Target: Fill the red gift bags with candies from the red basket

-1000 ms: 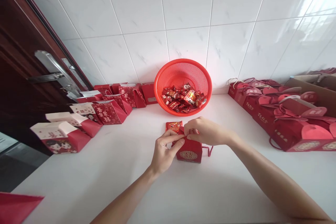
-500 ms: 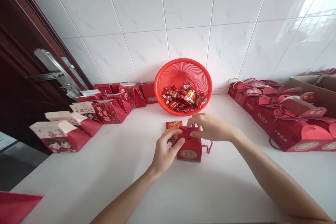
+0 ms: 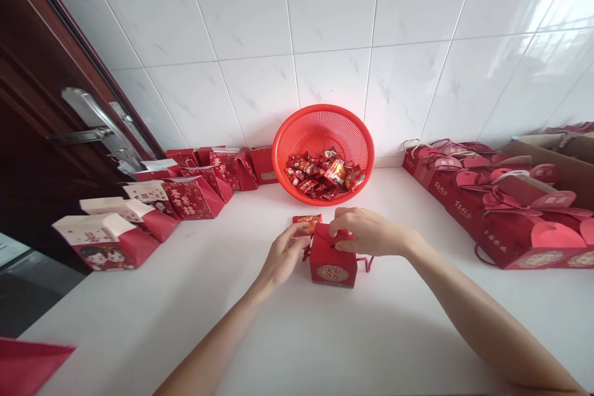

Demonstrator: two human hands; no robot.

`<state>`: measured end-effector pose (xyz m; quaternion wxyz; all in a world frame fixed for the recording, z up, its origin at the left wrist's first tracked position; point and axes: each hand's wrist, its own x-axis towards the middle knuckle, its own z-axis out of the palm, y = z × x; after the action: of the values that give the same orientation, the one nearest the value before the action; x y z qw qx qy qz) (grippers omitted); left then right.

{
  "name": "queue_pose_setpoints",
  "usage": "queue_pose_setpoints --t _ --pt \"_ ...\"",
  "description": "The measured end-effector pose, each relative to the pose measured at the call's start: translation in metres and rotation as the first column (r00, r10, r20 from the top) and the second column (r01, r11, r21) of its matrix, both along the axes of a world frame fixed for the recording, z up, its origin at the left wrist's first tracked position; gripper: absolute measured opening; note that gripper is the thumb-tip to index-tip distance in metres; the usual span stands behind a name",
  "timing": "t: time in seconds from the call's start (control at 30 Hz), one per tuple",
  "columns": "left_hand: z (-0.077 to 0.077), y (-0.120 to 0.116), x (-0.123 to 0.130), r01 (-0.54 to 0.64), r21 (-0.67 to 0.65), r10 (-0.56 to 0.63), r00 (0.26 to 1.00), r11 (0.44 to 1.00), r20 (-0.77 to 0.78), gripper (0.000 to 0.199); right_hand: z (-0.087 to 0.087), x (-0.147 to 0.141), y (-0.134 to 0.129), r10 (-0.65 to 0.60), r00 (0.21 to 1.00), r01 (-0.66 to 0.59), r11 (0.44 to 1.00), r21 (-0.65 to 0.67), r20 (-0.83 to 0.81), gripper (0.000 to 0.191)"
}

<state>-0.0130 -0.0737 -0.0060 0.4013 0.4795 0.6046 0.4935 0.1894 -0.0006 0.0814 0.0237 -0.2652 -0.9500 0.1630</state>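
Note:
A small red box (image 3: pixel 333 269) with a round gold emblem stands upright on the white table. My right hand (image 3: pixel 362 231) is on its top, fingers bent and pinching the top flap. Close beside the box's left side is my left hand (image 3: pixel 284 255), its thumb and fingers apart, near a dark red cord at that side; whether it touches the cord is hard to tell. A red cord loop (image 3: pixel 367 263) sticks out on the right. Behind the box lies a red candy packet (image 3: pixel 306 221), partly covered by the left fingers.
An orange-red mesh basket (image 3: pixel 323 110) of wrapped candies leans near the tiled wall. Red and white boxes (image 3: pixel 192 197) stand at the left. Several red corded boxes (image 3: pixel 457 213) line the right, beside a cardboard carton (image 3: pixel 533 158). A red corner (image 3: pixel 32 364) shows lower left.
My left hand has moved off the box's top to its left side, and its fingers have spread. The box's top now looks folded flatter under my right hand.

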Motion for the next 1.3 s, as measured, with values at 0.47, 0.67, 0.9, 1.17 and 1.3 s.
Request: queue_pose_setpoints --t 0.47,0.67,0.9,1.17,1.3 --pt "0.036 -0.004 -0.034 0.295 -0.095 -0.282 0.951 0.951 0.131 0.014 -0.002 -0.001 -0.001 0.004 1.0 -0.004 1.0 -0.011 -0.011 0.009" --pt "0.047 -0.013 -0.036 0.322 0.31 -0.401 0.885 0.894 0.236 0.016 -0.003 -0.002 -0.001 0.007 1.0 -0.007 1.0 -0.006 -0.002 0.009" --pt "0.02 -0.023 0.019 0.368 0.378 -0.202 0.889 0.849 -0.412 0.024 -0.001 0.002 0.003 0.064 0.993 -0.068 0.997 -0.033 -0.098 0.007" --pt "0.008 -0.021 0.02 0.322 0.358 -0.114 0.861 0.876 -0.496 0.016 -0.005 0.035 0.039 -0.084 0.985 0.055 0.981 -0.188 -0.148 0.019" --pt "0.008 -0.022 0.02 0.327 0.36 -0.111 0.854 0.874 -0.508 0.017 -0.036 0.046 0.052 -0.092 0.996 0.079 0.914 -0.399 -0.015 0.03"
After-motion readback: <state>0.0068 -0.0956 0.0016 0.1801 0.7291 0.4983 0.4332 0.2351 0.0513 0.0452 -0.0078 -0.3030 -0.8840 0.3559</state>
